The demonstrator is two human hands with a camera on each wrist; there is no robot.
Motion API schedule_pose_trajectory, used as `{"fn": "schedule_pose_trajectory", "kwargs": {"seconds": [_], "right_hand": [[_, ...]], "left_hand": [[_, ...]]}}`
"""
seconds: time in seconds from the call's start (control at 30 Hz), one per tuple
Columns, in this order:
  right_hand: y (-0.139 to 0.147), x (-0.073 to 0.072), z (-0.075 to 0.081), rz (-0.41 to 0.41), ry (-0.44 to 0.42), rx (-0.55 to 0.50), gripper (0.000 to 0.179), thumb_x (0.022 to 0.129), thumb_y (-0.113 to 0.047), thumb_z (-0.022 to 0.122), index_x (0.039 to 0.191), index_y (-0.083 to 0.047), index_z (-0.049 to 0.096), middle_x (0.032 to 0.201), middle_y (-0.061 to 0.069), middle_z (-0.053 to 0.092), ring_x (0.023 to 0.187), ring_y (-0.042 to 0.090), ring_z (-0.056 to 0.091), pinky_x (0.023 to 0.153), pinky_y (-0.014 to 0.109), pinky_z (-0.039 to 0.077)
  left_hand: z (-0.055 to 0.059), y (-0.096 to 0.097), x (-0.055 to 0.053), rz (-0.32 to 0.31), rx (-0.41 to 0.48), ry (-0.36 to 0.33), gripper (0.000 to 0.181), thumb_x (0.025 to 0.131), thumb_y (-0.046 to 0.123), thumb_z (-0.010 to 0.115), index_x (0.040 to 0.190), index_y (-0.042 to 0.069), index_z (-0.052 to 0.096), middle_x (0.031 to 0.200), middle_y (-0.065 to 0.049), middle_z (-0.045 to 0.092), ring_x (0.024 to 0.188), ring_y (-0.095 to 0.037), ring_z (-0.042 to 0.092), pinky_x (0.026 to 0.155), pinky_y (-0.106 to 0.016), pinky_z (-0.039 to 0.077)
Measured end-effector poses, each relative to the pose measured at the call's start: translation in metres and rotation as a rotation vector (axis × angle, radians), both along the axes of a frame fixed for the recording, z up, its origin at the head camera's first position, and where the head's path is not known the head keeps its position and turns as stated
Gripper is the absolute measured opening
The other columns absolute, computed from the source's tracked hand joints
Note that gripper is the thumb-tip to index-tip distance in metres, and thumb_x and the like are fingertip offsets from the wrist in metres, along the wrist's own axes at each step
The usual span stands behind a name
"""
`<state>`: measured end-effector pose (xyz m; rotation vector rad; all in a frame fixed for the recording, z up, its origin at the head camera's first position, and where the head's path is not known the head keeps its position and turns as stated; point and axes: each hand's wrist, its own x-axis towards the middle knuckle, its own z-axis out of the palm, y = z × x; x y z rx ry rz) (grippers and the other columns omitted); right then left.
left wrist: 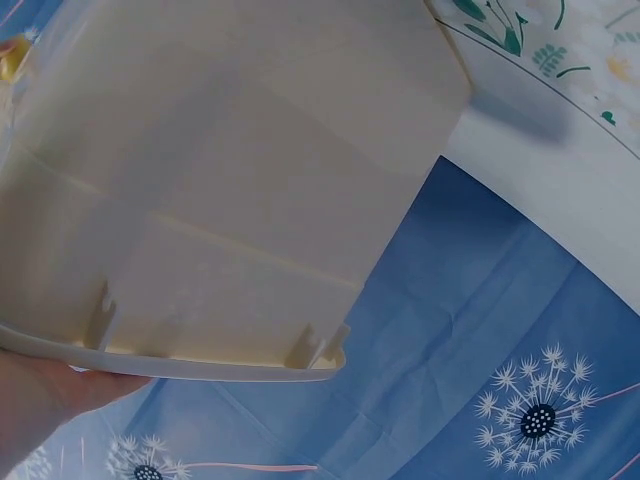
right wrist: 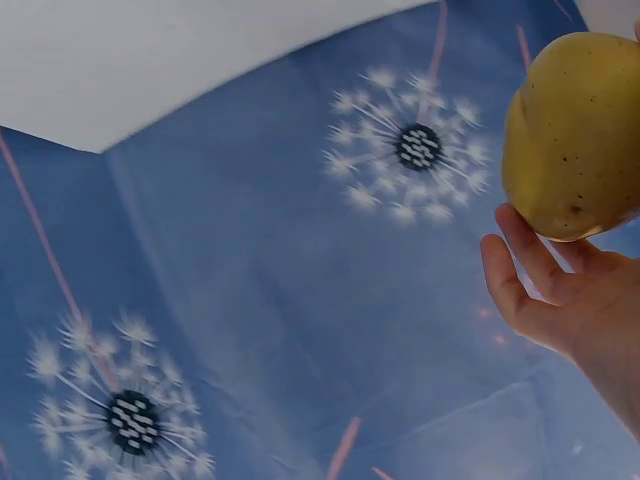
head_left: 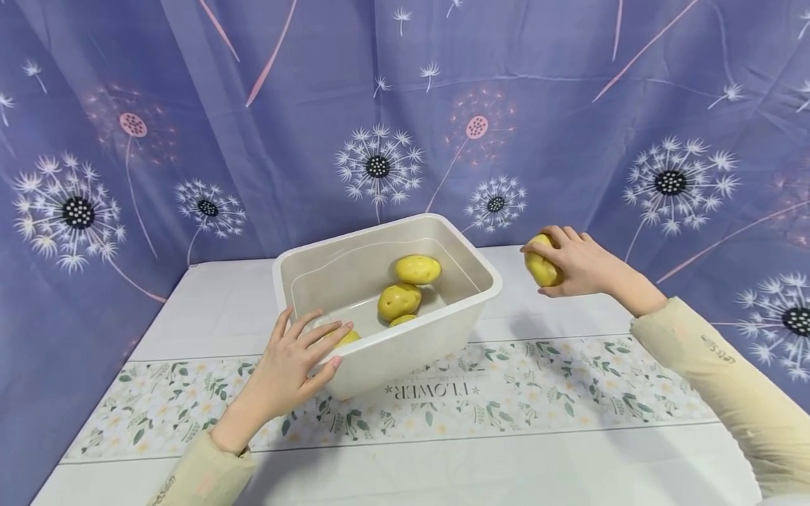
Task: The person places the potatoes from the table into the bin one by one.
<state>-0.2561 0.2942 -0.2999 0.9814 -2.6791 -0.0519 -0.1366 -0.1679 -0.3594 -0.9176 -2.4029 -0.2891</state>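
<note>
My right hand (head_left: 585, 266) grips a yellow potato (head_left: 540, 263) in the air to the right of a white plastic bin (head_left: 411, 351). The right wrist view shows this potato (right wrist: 575, 135) large, with dark specks on its skin and fingertips against its lower side. My left hand (head_left: 287, 369) rests with spread, fairly straight fingers over the bin's near left corner. Inside the bin lie several potatoes: one at the back (head_left: 418, 269), another before it (head_left: 399, 302), and others partly hidden by the front wall and the left fingers. From the left wrist, the bin's outer wall (left wrist: 220, 180) fills much of the view.
The bin stands at an angle on a white table with a floral cloth strip (head_left: 531, 393) printed "FLOWER". A purple-blue curtain (head_left: 304, 140) with dandelion patterns hangs close behind the table and along its sides.
</note>
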Motion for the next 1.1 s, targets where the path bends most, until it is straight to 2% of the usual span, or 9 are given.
{"fn": "schedule_pose_trajectory", "kwargs": {"seconds": [0.43,0.63,1.1], "right_hand": [[-0.034,-0.006,0.038,0.075,0.070,0.018,0.069,0.058,-0.039,0.075,0.120,-0.023,0.048,0.122,0.021,0.040,0.103,0.036,0.041,0.071,0.051,0.040],[-0.048,-0.007,0.048,0.114,0.098,0.013,0.070,0.058,-0.040,0.074,0.121,-0.024,0.047,0.124,0.021,0.040,0.102,0.036,0.041,0.071,0.051,0.040],[-0.084,-0.014,0.063,0.178,0.089,0.039,0.068,0.061,-0.040,0.074,0.122,-0.025,0.047,0.126,0.021,0.039,0.106,0.035,0.041,0.074,0.050,0.038]], "left_hand": [[-0.001,0.000,0.000,-0.001,0.003,0.019,0.043,0.094,0.042,0.031,0.126,0.021,0.051,0.116,-0.003,0.061,0.118,-0.033,0.044,0.100,-0.062,0.019],[0.000,0.000,0.000,-0.002,-0.002,0.016,0.044,0.094,0.042,0.031,0.126,0.020,0.052,0.117,-0.004,0.061,0.118,-0.033,0.044,0.100,-0.062,0.019],[0.000,0.000,0.000,-0.005,-0.003,0.012,0.044,0.094,0.042,0.030,0.127,0.021,0.051,0.116,-0.004,0.061,0.117,-0.034,0.044,0.098,-0.063,0.021]]}}
